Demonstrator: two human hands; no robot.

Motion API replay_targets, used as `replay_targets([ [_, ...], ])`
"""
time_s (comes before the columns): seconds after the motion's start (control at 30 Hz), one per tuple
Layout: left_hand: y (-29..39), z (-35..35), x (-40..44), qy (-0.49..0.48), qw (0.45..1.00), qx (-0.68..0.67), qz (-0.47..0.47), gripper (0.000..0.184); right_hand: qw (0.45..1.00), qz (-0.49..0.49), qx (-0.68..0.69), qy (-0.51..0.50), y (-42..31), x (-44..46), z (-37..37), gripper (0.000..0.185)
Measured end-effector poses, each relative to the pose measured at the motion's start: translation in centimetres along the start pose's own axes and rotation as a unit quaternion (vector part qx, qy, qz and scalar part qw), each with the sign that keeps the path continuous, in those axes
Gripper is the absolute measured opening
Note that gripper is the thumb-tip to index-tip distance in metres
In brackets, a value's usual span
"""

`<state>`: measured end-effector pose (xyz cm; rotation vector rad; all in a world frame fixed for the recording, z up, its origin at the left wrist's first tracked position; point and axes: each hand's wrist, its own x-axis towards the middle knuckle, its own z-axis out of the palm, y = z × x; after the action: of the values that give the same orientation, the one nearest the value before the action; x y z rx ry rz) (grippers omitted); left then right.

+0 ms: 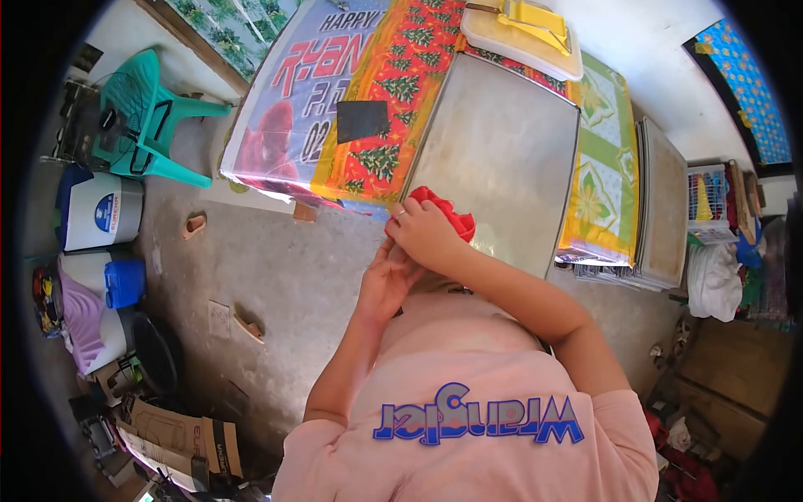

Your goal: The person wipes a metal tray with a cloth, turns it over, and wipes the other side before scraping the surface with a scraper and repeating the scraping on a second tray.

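The table [255, 142] before you wore glossy printed covers: lettered tarpaulin on the left, red plastic with green trees [421, 38] beside it, and a green-and-white floral cover [598, 125] toward the right edge. A broad, dull-grey metal sheet [502, 134], dark-rimmed and smudged, lay flat across the middle. At the far edge sat a translucent tub [519, 46] with a yellow plastic tool [535, 23] on top; a flat black square [362, 122] lay left of the sheet. Bare concrete floor [217, 284] stretched leftward to a teal plastic chair [150, 100]. At the sheet's near left corner, your right hand [427, 234] was curled around soft, crumpled red cloth [458, 221]. Your left hand [386, 283], palm up with bent fingers, met it; whether it gripped cloth, I cannot tell.
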<state>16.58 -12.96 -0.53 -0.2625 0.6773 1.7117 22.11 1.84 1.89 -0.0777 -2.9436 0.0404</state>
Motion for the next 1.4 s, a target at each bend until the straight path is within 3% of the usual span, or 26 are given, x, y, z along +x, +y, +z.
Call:
replay_targets([
  [0.1,-0.1,-0.3,0.3,0.005,1.000,0.012,0.007,0.062,0.997,-0.050,-0.047,-0.034,-1.5,0.6,-0.1,0.016],
  [0.2,-0.4,-0.3,0.0,0.013,1.000,0.011,0.009,0.061,0.952,0.042,0.290,-0.090,1.2,1.2,-0.1,0.019],
  [0.3,-0.2,0.0,0.1,0.002,1.000,-0.012,0.003,0.060,0.963,0.134,0.234,0.016,3.0,1.7,-1.6,0.017],
  [0.4,-0.4,-0.3,0.1,0.011,1.000,-0.011,-0.002,0.060,0.997,0.067,0.027,-0.010,3.3,1.4,-0.9,0.015],
  [0.53,-0.5,-0.9,0.4,0.016,1.000,0.009,-0.005,0.059,0.996,-0.068,0.004,-0.050,-0.7,0.9,-0.4,0.014],
  [0.57,-0.7,-0.8,0.2,0.016,1.000,0.007,-0.003,0.059,0.997,-0.062,0.030,-0.037,-1.5,0.6,0.3,0.012],
  [0.6,-0.8,-0.7,0.0,0.015,1.000,0.006,-0.001,0.059,0.987,-0.023,0.143,-0.063,-0.8,0.7,0.0,0.012],
  [0.67,-0.7,-0.5,0.0,0.005,1.000,-0.003,0.006,0.058,0.924,0.053,0.362,-0.111,1.3,1.2,-0.5,0.012],
  [0.7,-0.7,-0.5,0.1,-0.003,1.000,-0.011,0.008,0.058,0.924,0.085,0.366,-0.065,2.1,1.3,-0.2,0.014],
  [0.8,-0.6,-0.4,-0.2,0.000,1.000,-0.013,0.000,0.060,0.988,0.121,0.096,0.030,3.2,1.7,-3.0,0.013],
  [0.83,-0.5,-0.1,-0.1,0.002,1.000,-0.009,-0.007,0.062,0.994,0.108,0.007,0.010,3.2,1.6,-1.4,0.012],
  [0.97,-0.4,0.0,-0.2,-0.006,1.000,0.014,-0.003,0.060,0.997,-0.036,0.037,-0.050,0.0,0.8,0.5,0.013],
  [1.07,-0.6,-0.5,0.1,0.003,1.000,0.009,-0.001,0.063,0.964,-0.015,0.248,-0.098,-0.5,0.8,-0.4,0.013],
  [1.1,-0.7,-0.7,-0.1,0.004,1.000,-0.011,-0.001,0.064,0.928,0.026,0.355,-0.111,0.1,1.3,-0.5,0.012],
  [1.2,-0.5,-0.5,-0.2,-0.011,0.999,-0.036,-0.001,0.061,0.925,0.189,0.325,0.057,2.0,2.0,-1.5,0.011],
  [1.3,-0.6,-0.7,-0.1,-0.011,1.000,-0.019,-0.001,0.059,0.984,0.166,0.018,0.063,4.9,2.2,-0.7,0.010],
  [1.4,-0.5,-0.6,0.2,0.000,1.000,0.000,-0.003,0.058,0.999,0.006,-0.014,0.038,3.0,1.5,0.4,0.011],
])
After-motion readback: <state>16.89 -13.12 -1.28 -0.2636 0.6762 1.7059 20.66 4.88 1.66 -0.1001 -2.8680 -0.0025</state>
